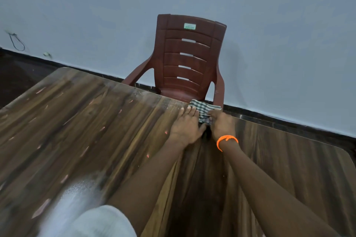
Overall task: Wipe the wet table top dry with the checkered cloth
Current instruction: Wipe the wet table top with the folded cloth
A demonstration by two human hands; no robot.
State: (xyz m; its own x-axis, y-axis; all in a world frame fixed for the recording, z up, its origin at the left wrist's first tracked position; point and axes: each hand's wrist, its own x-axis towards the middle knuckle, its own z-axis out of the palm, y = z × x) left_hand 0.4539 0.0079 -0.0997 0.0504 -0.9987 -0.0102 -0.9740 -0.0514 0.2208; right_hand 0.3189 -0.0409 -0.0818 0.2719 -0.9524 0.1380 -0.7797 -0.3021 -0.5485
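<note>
At twelve o'clock on the tabletop, our left hand presses flat, fingers straight, right hand pinches checkered cloth; wet sheen remains near seven o'clock, wiping looks unfinished.

Checkered cloth: green-and-white check, bunched and creased, lying at far edge of table top, just beyond fingertips of both hands, near end tucked between them; far end reaches table edge. Table top: dark wood-grain laminate, rounded corners, stretching from under hands toward viewer and to both sides; pale wet sheen near far edge left of cloth and at near left.
</note>
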